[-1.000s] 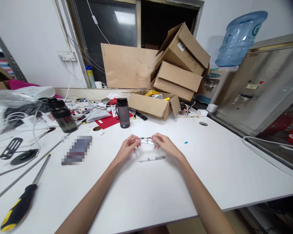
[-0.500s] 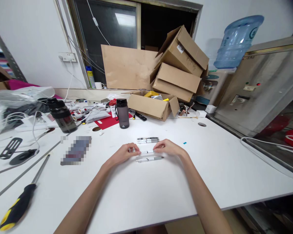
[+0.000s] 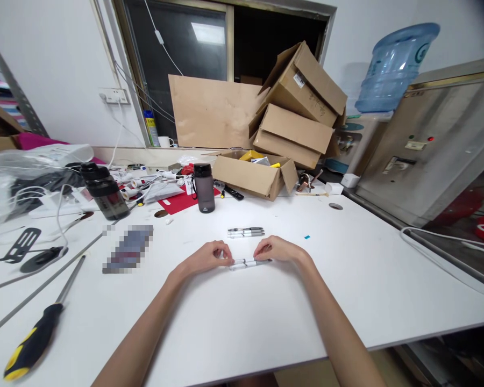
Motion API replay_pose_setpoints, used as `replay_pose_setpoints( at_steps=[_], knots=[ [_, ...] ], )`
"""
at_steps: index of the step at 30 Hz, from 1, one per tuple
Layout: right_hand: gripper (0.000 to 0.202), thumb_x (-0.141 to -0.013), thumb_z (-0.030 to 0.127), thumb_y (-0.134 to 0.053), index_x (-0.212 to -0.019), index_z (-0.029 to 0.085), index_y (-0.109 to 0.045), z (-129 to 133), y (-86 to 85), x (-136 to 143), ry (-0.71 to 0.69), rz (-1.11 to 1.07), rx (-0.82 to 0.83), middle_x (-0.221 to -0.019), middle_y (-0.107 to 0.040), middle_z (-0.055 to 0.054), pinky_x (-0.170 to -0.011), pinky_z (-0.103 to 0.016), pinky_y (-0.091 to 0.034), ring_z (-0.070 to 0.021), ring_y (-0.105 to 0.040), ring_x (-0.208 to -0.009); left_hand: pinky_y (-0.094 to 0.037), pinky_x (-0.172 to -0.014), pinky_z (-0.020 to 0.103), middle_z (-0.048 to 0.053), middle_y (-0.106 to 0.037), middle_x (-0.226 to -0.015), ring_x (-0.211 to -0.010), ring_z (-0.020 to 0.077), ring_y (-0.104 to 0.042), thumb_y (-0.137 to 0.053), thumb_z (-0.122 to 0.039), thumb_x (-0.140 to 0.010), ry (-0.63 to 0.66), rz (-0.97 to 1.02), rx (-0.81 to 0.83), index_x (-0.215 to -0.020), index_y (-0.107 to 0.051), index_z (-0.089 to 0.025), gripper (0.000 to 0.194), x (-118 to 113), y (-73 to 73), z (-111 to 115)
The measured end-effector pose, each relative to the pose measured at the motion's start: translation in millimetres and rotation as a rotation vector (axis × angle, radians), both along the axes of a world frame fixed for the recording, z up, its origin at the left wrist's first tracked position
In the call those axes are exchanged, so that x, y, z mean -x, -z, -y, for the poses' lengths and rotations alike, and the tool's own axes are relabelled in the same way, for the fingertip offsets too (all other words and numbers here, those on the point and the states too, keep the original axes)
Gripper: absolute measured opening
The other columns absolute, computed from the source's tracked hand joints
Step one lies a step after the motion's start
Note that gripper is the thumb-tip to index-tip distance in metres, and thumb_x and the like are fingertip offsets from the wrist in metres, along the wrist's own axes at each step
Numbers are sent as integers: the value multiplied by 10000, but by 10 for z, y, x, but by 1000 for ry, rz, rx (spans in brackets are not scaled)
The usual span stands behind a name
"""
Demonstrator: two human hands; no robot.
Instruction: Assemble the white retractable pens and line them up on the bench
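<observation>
My left hand (image 3: 208, 257) and my right hand (image 3: 277, 249) each pinch one end of a white and grey pen (image 3: 244, 260), held level just above the white table (image 3: 242, 322). It lies right against a second, similar pen (image 3: 253, 264) resting on the table between my hands. Two more pens (image 3: 246, 232) lie side by side a little farther from me, untouched.
A grey bottle (image 3: 204, 187) and a dark bottle (image 3: 104, 190) stand behind. A yellow-handled screwdriver (image 3: 40, 333) lies at the left, near a blurred flat object (image 3: 128, 249). Cardboard boxes (image 3: 294, 118) pile at the back, an open box (image 3: 254, 174) below them. Cables and clutter fill the far left.
My hands left two pens at the farther spot and drew back toward me with one pen, lowering it beside the pen lying nearer.
</observation>
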State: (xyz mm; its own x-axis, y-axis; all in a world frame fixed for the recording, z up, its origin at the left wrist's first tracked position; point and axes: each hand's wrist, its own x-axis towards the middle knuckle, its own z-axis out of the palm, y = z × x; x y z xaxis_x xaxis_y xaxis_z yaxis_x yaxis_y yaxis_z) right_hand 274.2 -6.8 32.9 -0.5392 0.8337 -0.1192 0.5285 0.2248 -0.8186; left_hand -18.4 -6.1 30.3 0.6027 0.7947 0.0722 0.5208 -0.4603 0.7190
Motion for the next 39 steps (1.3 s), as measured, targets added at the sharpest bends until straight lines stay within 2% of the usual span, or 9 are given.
replay_pose_setpoints(
  at_steps=[6, 10, 12, 16, 19, 21, 26, 30, 39],
  knots=[
    [275, -766, 400, -719, -940, 208, -810, 1, -4, 2, 9, -9, 14, -897, -771, -47, -684, -281, -468, -200, -648, -791, -413, -695, 270, 16, -637, -837, -770, 193, -542, -679, -487, -826, -22, -17, 15, -863, -767, -234, 270, -15, -44, 31],
    [241, -819, 384, -634, -839, 185, -768, -28, 33, -7, 91, -15, -26, -824, -736, -32, -680, -281, -452, -184, -616, -746, -452, -768, 290, 37, -712, -937, -855, 218, -604, -578, -510, -902, -35, 85, 49, -931, -744, -220, 336, -17, -27, 10],
    [236, -833, 359, -593, -817, 173, -738, -58, 72, -25, 166, -63, -58, -779, -709, -30, -703, -283, -451, -182, -609, -740, -463, -802, 296, 41, -725, -993, -893, 222, -623, -547, -515, -920, -110, 138, 40, -984, -724, -221, 349, -11, 8, -25],
    [235, -851, 335, -543, -845, 170, -711, -149, 169, -86, 388, -99, -153, -773, -690, -38, -751, -294, -444, -182, -603, -743, -494, -748, 294, 75, -705, -1097, -942, 230, -651, -563, -556, -885, -325, 253, 88, -1098, -658, -209, 417, 1, 72, -97],
    [207, -854, 295, -537, -945, 192, -692, -223, 239, -122, 625, -66, -217, -869, -701, -48, -784, -301, -439, -186, -607, -776, -517, -711, 300, 129, -647, -1269, -1002, 249, -675, -603, -554, -842, -369, 357, 217, -1159, -612, -194, 479, -3, 73, -104],
    [220, -856, 265, -531, -1014, 199, -668, -260, 275, -124, 699, -69, -217, -941, -700, -60, -801, -303, -445, -187, -618, -801, -518, -720, 301, 148, -605, -1355, -1047, 256, -682, -615, -542, -839, -375, 400, 283, -1205, -591, -195, 505, -6, 57, -86],
    [248, -864, 273, -542, -1077, 209, -652, -280, 310, -72, 685, -80, -188, -994, -705, -67, -806, -309, -465, -187, -640, -805, -479, -702, 264, 149, -550, -1448, -1154, 266, -671, -613, -564, -873, -381, 416, 400, -1278, -570, -208, 542, 2, 8, -35],
    [264, -870, 300, -552, -1094, 207, -657, -265, 308, -39, 653, -100, -181, -982, -705, -65, -798, -309, -474, -191, -650, -813, -457, -693, 257, 125, -590, -1412, -1166, 263, -671, -649, -577, -857, -378, 415, 449, -1301, -575, -223, 573, -1, -35, -9],
    [223, -827, 268, -569, -1001, 198, -690, -312, 355, -19, 650, -190, -216, -994, -718, -63, -860, -328, -488, -194, -670, -830, -524, -798, 304, 137, -538, -1476, -1202, 289, -646, -676, -518, -862, -327, 485, 483, -1271, -610, -205, 519, -39, -94, 40]
  ],
)
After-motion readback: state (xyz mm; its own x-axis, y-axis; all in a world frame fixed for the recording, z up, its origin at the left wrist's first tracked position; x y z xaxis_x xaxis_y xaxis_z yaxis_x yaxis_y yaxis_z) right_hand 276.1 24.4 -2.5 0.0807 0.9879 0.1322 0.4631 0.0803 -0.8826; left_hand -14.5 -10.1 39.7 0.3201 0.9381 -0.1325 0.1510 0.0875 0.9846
